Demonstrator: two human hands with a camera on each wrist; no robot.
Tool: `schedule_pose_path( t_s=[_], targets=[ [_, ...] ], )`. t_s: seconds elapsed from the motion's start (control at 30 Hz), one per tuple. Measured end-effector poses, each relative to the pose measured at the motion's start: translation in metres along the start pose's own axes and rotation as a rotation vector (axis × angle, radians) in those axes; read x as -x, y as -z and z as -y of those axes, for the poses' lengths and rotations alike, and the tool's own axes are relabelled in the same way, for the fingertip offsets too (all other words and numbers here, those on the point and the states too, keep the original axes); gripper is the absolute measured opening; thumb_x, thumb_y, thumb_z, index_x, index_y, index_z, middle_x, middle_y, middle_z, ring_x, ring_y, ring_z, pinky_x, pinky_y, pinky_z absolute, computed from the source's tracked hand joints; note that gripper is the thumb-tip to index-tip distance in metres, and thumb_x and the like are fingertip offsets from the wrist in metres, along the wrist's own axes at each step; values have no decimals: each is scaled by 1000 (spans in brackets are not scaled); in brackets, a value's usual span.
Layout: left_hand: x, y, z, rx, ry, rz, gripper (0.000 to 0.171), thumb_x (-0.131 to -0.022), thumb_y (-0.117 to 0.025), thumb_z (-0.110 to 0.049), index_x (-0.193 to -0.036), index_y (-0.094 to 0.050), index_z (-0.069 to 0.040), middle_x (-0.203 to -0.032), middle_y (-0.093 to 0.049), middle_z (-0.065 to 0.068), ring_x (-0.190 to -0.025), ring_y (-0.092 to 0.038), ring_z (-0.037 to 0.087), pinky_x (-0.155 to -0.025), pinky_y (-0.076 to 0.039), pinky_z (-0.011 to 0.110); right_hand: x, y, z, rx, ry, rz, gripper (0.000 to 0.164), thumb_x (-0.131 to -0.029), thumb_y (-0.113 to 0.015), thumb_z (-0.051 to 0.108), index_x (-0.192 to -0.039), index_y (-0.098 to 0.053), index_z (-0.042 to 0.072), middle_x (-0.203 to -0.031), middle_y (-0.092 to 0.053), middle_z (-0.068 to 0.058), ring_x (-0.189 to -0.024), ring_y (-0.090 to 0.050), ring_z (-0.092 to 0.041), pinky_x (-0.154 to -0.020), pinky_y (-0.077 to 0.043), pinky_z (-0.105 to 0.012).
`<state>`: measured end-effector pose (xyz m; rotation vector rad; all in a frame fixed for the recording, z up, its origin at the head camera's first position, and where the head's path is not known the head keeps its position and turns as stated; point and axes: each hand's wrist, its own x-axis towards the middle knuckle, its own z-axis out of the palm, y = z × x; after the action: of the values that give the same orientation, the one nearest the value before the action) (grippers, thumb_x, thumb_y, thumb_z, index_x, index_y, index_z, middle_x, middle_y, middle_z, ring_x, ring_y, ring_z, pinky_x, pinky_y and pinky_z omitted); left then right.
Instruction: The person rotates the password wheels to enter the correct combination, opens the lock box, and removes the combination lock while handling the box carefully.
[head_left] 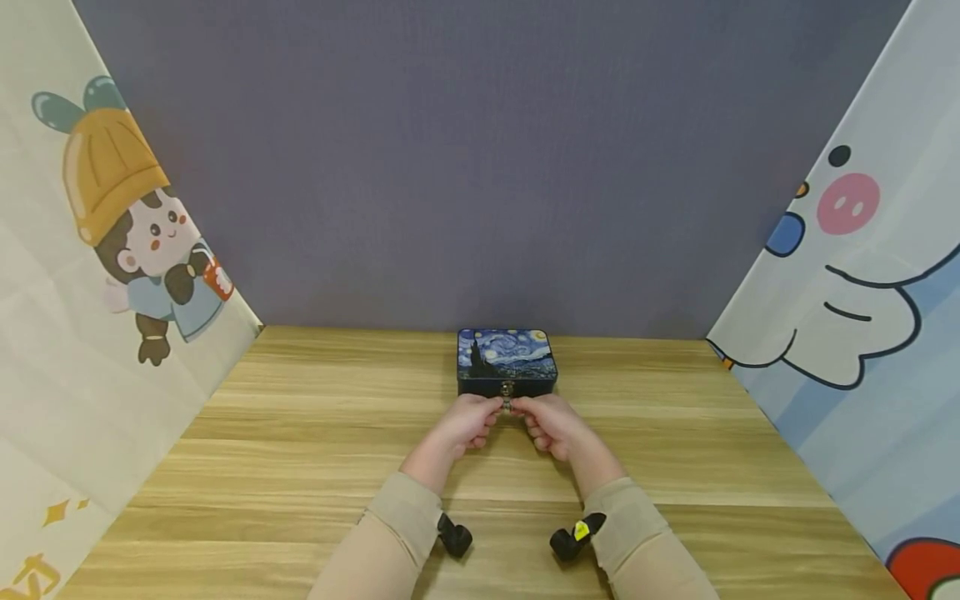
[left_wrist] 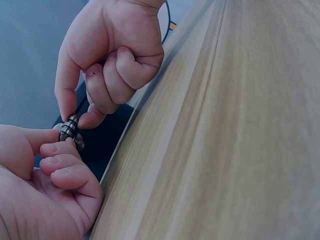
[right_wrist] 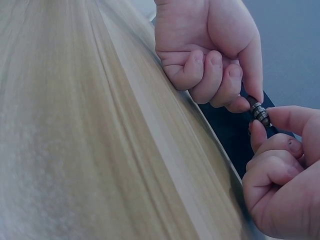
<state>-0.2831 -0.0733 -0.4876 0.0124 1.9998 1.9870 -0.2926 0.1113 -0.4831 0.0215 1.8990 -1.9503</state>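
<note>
A small box with a starry night painting on its lid stands shut at the back of the table. On its front is a metal clasp, and a small combination padlock with ridged number dials hangs there. My left hand pinches one end of the padlock between thumb and index finger. From the opposite side my right hand pinches its other end. In both wrist views the remaining fingers are curled towards the palms, and the dials show between the fingertips. The box's dark front is partly hidden behind the hands.
The wood-grain table spreads around the box. A grey panel rises behind it. Printed cartoon sheets hang at the left and right. Each sleeve carries a black wrist camera.
</note>
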Motion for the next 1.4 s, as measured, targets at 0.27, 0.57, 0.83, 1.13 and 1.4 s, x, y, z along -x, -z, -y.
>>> schedule_pose_path(
  t_s=[0.27,0.57,0.83,1.13,1.4],
  targets=[
    [-1,1,0,6,4,7,30,-106,-54,-27,-95,-61,0,-67,-44,-2,-48,-29,8,-46,-29,23,-1,0,0,-2,6,-2,24,-95,-65,20,-95,-66,-5,-56,-32,6,-44,-22,-6,-39,-19,-21],
    [0,1,-1,0,7,12,31,-107,-54,-27,-96,-61,1,-67,-44,-2,-48,-29,8,-45,-30,23,-2,-1,0,5,-5,-14,25,-94,-66,21,-94,-66,-4,-55,-32,6,-44,-22,-6,-39,-19,-22],
    [0,1,0,-3,4,17,32,-107,-54,-28,-96,-61,1,-67,-43,-2,-48,-29,8,-45,-30,23,-1,0,0,19,-11,-18,26,-94,-67,24,-94,-66,-3,-56,-31,6,-44,-22,-7,-39,-19,-22],
    [-1,2,0,-12,4,11,32,-107,-53,-28,-96,-62,1,-67,-44,-2,-48,-30,9,-45,-30,23,-3,0,-1,19,-6,-17,26,-94,-67,24,-94,-67,-2,-56,-31,6,-45,-22,-7,-39,-19,-22],
    [-1,3,0,-9,2,11,33,-107,-54,-29,-96,-61,1,-67,-44,-2,-48,-30,8,-45,-30,23,-4,0,-1,20,-16,-23,27,-94,-67,24,-95,-67,-3,-56,-32,6,-44,-22,-7,-39,-19,-22]
  ],
)
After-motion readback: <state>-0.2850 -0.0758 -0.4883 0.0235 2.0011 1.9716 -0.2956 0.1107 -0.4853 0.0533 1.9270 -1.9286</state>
